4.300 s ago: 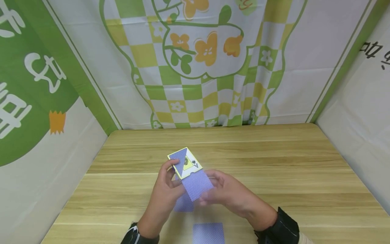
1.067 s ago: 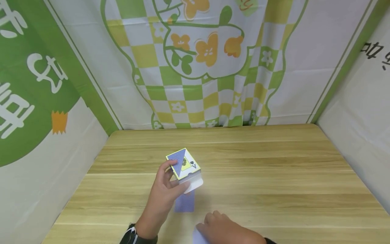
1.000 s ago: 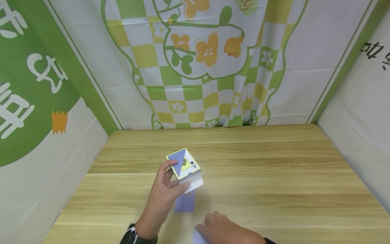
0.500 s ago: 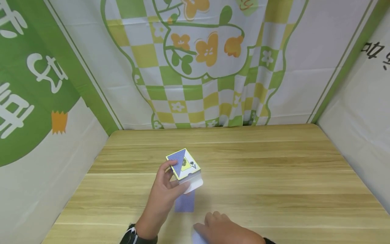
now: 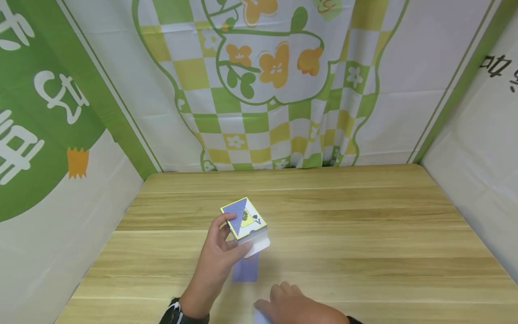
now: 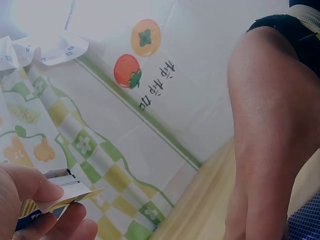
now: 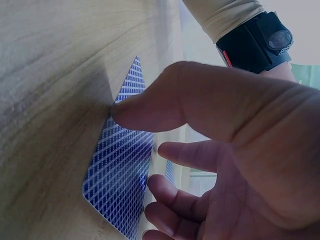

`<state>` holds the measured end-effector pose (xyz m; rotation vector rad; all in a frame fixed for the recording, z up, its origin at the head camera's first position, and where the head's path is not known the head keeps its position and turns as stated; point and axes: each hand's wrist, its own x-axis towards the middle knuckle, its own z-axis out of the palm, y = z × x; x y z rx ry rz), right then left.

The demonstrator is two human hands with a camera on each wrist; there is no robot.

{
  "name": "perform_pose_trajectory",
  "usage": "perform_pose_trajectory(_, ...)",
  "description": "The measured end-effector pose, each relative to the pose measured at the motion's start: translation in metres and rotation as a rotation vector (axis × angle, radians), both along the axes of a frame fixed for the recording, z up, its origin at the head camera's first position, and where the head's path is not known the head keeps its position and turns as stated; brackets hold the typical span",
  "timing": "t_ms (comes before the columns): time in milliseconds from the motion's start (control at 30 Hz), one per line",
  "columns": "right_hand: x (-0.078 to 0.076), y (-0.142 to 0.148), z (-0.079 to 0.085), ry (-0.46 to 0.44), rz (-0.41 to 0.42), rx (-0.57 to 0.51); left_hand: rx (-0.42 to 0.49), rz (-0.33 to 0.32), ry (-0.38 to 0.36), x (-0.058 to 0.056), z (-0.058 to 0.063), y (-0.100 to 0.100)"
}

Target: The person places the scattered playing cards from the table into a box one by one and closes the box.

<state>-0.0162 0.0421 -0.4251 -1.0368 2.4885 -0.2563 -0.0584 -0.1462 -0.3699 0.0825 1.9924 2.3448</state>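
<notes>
My left hand point(image 5: 216, 254) holds a playing-card box point(image 5: 254, 227) tilted above the table, its white flap hanging out at the end towards me. In the left wrist view, the edges of cards show inside the box point(image 6: 72, 192), under my thumb. Low at the table's front, my right hand point(image 5: 292, 303) grips a blue-backed playing card point(image 7: 117, 170) by its edges. The thumb lies at one edge and fingertips at the other. This card rests face down on the wood or just over it. Another blue-backed card point(image 5: 245, 271) lies below the box, partly covered by the left hand.
The wooden table point(image 5: 364, 216) reaches back to a checked, flower-printed cloth point(image 5: 259, 121). Printed cloth walls stand at the left point(image 5: 48, 135) and right point(image 5: 477, 135). Dark bands sit on both wrists.
Seconds ago my right hand was at the box's end with a blue-backed card; it has since moved down to the front. Over the last second it shifts slightly left, while my left hand stays still.
</notes>
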Motion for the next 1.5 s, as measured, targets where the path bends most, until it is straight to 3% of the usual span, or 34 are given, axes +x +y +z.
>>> perform_pose_trajectory(500,0.001,0.002,-0.002,0.012,0.016,-0.007,-0.011,-0.001,0.001,0.001,0.0,0.0)
perform_pose_trajectory(800,0.001,0.006,-0.006,0.044,0.053,-0.075,-0.02,-0.009,-0.009,0.0,-0.001,-0.001)
perform_pose_trajectory(1167,0.002,0.009,-0.006,0.126,0.148,-0.108,-0.016,-0.012,0.001,0.001,0.001,0.0)
perform_pose_trajectory(1367,0.007,0.013,0.001,0.016,0.188,-0.136,-0.026,-0.009,-0.013,0.0,0.002,0.0)
perform_pose_trajectory(1500,0.012,0.022,0.012,-0.094,0.099,-0.207,-0.033,-0.009,-0.018,0.0,0.002,0.0)
